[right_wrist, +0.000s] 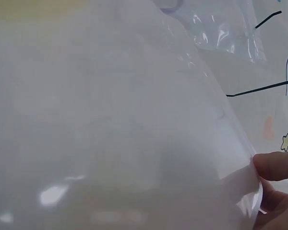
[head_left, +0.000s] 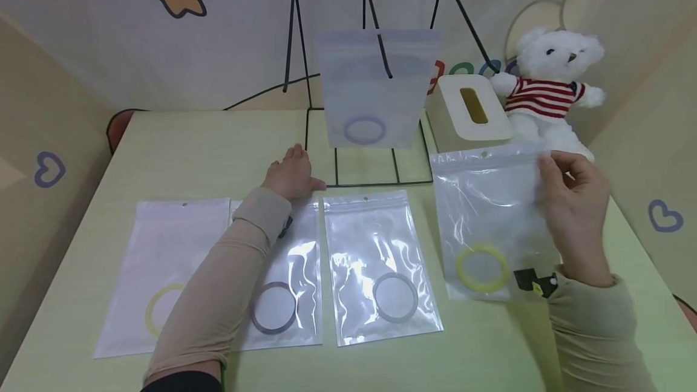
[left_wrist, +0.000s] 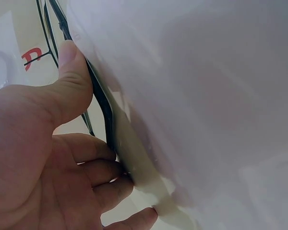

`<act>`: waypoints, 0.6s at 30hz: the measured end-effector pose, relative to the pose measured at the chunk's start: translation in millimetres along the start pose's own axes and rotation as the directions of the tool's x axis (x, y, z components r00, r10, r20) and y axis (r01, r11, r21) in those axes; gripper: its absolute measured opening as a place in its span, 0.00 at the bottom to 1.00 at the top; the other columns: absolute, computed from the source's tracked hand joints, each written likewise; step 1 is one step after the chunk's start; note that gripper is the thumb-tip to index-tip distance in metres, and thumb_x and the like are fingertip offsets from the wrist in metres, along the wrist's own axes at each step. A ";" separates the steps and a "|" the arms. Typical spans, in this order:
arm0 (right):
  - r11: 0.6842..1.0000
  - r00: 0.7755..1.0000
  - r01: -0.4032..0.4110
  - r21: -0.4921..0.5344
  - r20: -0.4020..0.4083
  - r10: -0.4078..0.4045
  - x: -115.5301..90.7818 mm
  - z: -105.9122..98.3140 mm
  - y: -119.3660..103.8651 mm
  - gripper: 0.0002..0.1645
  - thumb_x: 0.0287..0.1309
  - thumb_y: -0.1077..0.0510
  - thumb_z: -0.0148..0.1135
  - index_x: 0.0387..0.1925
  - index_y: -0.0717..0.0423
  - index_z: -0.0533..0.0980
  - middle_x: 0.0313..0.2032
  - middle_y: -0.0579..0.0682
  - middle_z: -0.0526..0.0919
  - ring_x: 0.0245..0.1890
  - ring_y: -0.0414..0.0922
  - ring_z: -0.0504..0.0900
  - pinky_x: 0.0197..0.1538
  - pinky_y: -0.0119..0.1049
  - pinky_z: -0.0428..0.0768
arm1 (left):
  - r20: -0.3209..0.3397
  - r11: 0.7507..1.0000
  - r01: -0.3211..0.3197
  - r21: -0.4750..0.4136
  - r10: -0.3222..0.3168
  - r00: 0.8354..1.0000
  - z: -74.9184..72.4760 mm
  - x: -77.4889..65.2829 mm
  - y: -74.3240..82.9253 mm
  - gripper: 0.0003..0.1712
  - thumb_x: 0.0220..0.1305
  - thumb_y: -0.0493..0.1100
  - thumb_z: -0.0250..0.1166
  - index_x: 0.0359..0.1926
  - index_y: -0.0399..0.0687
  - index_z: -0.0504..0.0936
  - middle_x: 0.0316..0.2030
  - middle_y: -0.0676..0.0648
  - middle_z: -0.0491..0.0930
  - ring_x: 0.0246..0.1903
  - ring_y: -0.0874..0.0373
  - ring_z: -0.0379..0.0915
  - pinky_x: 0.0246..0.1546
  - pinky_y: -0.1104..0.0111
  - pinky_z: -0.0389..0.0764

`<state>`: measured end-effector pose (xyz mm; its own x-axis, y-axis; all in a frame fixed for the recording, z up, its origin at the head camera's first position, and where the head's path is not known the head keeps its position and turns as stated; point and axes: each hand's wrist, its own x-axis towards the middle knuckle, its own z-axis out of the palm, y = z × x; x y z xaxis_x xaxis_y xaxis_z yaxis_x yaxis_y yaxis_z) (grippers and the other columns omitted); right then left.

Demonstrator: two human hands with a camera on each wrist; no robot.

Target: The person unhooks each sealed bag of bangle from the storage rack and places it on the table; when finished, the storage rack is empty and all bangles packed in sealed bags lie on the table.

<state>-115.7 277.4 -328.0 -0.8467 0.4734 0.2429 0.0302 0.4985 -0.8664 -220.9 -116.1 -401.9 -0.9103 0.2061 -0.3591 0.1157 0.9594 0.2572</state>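
Note:
Between the thumb and fingers of my right hand (head_left: 577, 204), I pinch the top right corner of a translucent zip bag (head_left: 484, 210) showing a yellow ring. It is tilted above the table's right side. My left hand (head_left: 291, 173) lies at the left front corner of the black wire display rack (head_left: 370, 186), fingers stretched forward and thumb out sideways. In the left wrist view, black wire (left_wrist: 104, 103) runs past the thumb and fingertips, and pale plastic fills the right side. Another zip bag (head_left: 376, 92), with a purplish ring, hangs from the rack's middle hook.
Three zip bags lie in a row: one with a yellow ring (head_left: 174, 235), one with a dark ring (head_left: 305, 319) partly under my left arm, one with a grey ring (head_left: 370, 235). A tissue box (head_left: 474, 107) and white teddy bear (head_left: 544, 89) stand at back right.

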 end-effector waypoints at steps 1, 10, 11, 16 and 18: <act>1.000 1.000 -0.008 -0.009 0.010 0.008 0.1 0.7 2.5 0.11 0.66 0.51 0.59 0.42 0.54 0.80 0.35 0.40 0.73 0.32 0.36 0.72 0.30 0.21 0.70 | 0.000 1.000 0.001 0.000 -0.001 1.000 0.0 0.0 0.2 0.53 0.66 0.63 0.59 0.73 0.28 0.48 0.74 0.33 0.40 0.74 0.41 0.36 0.67 0.43 0.53; 0.996 0.997 -0.015 -0.092 0.078 0.022 0.4 11.1 23.1 0.18 0.67 0.50 0.57 0.46 0.61 0.78 0.35 0.40 0.73 0.37 0.36 0.70 0.40 0.24 0.69 | 0.010 1.000 0.000 0.004 0.000 1.000 -1.1 -1.4 0.3 0.53 0.66 0.62 0.59 0.73 0.28 0.48 0.74 0.33 0.39 0.74 0.41 0.35 0.67 0.43 0.53; 0.995 0.996 -0.011 -0.095 0.086 0.019 0.2 12.3 24.8 0.19 0.67 0.50 0.57 0.47 0.63 0.78 0.35 0.40 0.73 0.37 0.36 0.70 0.41 0.24 0.69 | 0.009 1.000 0.001 0.004 -0.001 1.000 -1.3 -1.6 0.4 0.53 0.66 0.62 0.59 0.73 0.28 0.48 0.74 0.33 0.39 0.74 0.41 0.35 0.67 0.43 0.53; 0.992 0.991 0.009 -0.125 0.136 0.008 -1.2 16.8 32.3 0.21 0.68 0.51 0.56 0.49 0.65 0.77 0.35 0.42 0.73 0.37 0.36 0.70 0.42 0.23 0.68 | 0.011 1.000 0.002 0.004 -0.002 1.000 -2.3 -3.1 1.2 0.53 0.66 0.62 0.58 0.73 0.28 0.47 0.74 0.33 0.38 0.74 0.41 0.35 0.68 0.44 0.51; 0.990 0.986 0.014 -0.141 0.164 0.009 -1.6 17.8 34.9 0.22 0.69 0.49 0.55 0.50 0.65 0.77 0.36 0.43 0.74 0.36 0.37 0.70 0.40 0.23 0.69 | 0.013 1.000 0.002 0.004 -0.002 1.000 -2.3 -3.6 1.3 0.53 0.67 0.62 0.58 0.73 0.29 0.47 0.74 0.33 0.38 0.74 0.41 0.34 0.68 0.44 0.50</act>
<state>-122.8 281.1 -366.4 -0.9220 0.3526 0.1601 0.0930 0.6028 -0.7924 -218.4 -116.0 -398.2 -0.9052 0.2066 -0.3713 0.1157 0.9607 0.2524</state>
